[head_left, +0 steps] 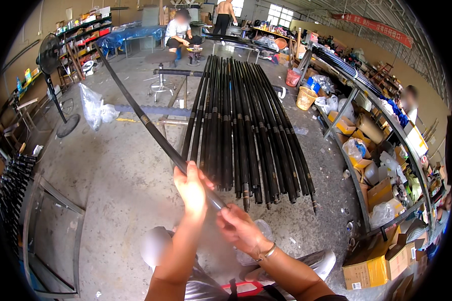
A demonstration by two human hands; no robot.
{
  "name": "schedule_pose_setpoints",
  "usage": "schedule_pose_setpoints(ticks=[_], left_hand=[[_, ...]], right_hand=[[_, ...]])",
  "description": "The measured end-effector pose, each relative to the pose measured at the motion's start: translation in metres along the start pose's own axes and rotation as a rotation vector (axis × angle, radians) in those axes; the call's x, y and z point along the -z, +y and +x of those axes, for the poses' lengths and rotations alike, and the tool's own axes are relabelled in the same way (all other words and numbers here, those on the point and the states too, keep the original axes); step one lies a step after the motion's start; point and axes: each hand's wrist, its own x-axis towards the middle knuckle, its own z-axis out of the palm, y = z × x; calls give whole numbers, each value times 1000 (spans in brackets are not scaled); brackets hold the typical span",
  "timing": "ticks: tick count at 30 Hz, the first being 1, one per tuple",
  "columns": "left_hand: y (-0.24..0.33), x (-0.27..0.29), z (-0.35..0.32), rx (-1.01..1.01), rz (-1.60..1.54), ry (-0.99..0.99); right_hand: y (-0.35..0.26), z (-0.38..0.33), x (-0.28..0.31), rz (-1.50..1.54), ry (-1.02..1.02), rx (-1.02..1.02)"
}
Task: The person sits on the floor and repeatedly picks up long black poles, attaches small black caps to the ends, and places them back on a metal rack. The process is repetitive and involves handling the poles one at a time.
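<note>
A long black pole (pixel 150 125), likely a fishing rod blank by its slim taper, slants from my lap up to the far left. Around its lower part my left hand (pixel 192 186) is wrapped, thumb lying along the top. Closer to me, my right hand (pixel 238 228) grips the pole near its thick end, with a bracelet on that wrist. Just beyond my hands, several similar black poles (pixel 243 130) lie side by side, raised off the floor on a rack. Their near ends point toward me.
At left stand a black fan (pixel 49 55) and a metal frame (pixel 78 241) beside bundled dark rods (pixel 10 200). Cardboard boxes (pixel 371 266) and a loaded shelf (pixel 356 170) line the right. A seated person (pixel 178 35) and a standing person (pixel 225 15) are far off.
</note>
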Motion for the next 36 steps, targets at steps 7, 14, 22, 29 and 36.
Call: schedule_pose_setpoints(ticks=[7, 14, 22, 29, 36], left_hand=[[1, -2, 1, 10, -9, 25], [-4, 0, 1, -48, 25, -9], [0, 2, 0, -26, 65, -136], [-3, -4, -5, 81, 134, -291], [1, -14, 6, 65, 444, -449]], right_hand=[[3, 2, 7, 126, -47, -31], [6, 3, 9, 334, -93, -81], [14, -3, 8, 325, -74, -70], [15, -11, 14, 208, -69, -20], [34, -38, 55, 172, 7, -57]])
